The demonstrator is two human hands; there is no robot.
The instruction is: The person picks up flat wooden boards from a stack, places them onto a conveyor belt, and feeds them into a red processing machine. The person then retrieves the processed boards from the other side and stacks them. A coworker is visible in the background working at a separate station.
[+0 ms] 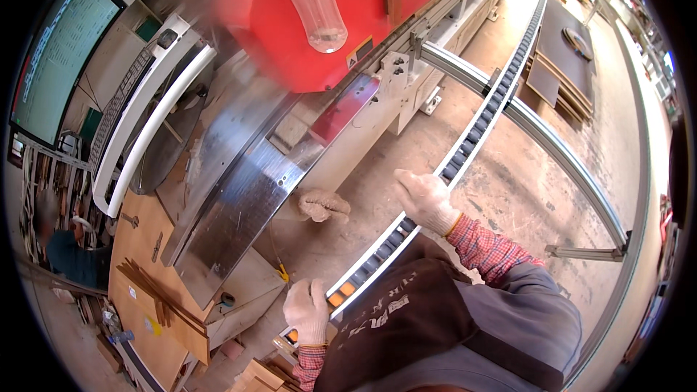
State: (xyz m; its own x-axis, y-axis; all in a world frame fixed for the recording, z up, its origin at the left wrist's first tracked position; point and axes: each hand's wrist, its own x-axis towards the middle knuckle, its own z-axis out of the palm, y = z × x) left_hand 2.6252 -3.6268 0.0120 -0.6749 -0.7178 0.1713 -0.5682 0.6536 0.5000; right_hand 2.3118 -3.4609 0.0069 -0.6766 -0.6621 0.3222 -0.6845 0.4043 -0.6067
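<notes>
A long narrow roller rail [377, 255] with white edges and black rollers runs diagonally from my front toward the far right. A few orange rollers show close to its near end. My left hand [306, 312], in a whitish work glove, is closed over the rail beside those orange rollers. Farther along, my right hand [427, 200], gloved the same way, lies across the rail with its fingers curled round it. The undersides of both grips are hidden. Beyond the rail stands a machine with a red cover [290, 36] and a shiny metal table [250, 189].
Aluminium crossbars [573, 167] join the rail at the right. Brown panels [563, 65] lie behind them. At left are a screen [65, 51], a keyboard [120, 105] and a wooden bench [152, 297] carrying strips. Another person [76, 250] is at the far left.
</notes>
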